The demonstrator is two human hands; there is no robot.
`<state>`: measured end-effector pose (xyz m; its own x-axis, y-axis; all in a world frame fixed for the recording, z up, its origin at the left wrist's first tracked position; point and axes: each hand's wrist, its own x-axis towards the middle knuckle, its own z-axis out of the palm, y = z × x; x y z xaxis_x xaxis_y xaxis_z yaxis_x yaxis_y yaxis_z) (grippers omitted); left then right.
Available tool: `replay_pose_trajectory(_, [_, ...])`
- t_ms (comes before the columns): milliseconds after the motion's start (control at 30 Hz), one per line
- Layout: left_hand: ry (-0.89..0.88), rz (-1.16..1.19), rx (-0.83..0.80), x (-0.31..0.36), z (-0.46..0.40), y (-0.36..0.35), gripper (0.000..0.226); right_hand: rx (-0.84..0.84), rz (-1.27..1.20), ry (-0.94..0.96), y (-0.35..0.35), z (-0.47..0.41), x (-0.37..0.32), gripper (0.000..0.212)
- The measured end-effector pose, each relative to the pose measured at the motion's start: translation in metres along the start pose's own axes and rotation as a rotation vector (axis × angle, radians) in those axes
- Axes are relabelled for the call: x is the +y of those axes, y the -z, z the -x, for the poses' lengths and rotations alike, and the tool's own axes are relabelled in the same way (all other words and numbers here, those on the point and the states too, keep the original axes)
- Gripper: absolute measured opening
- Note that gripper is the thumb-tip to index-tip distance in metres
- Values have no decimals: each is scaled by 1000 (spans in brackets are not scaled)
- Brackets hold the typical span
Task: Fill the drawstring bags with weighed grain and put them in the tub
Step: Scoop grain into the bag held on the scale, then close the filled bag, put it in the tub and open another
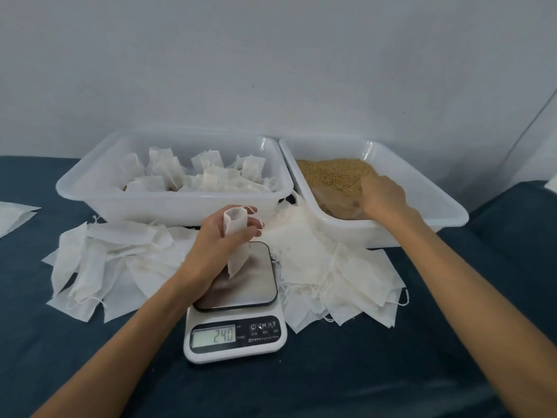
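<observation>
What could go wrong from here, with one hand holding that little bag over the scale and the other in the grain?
The bag is held by the left hand alone, its mouth small, so grain brought by the right hand may spill onto the scale or the loose bags. Also, the left wrist seems to lie over the scale's plate, which reads 24.0, so the weight could be false.

Single head view, looking forward-down, close over scale (235,300), wall behind.
</observation>
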<state>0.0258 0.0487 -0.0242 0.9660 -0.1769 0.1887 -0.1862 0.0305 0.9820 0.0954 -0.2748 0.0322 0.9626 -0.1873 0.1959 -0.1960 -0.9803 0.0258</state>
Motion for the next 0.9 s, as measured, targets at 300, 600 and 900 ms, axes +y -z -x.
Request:
replay_pose_trajectory(300, [-22,-117,105,8,-1,2,37,415,-798,523,-16,122,-98,18])
replay_pose_trajectory(600, [-163,-417,449,59,-74,55,44,429,-725,716,-55,138,-109,32])
replay_pose_trajectory(900, [203,-887,487,40,-145,100,28,342,-733,597,-50,136,-97,40])
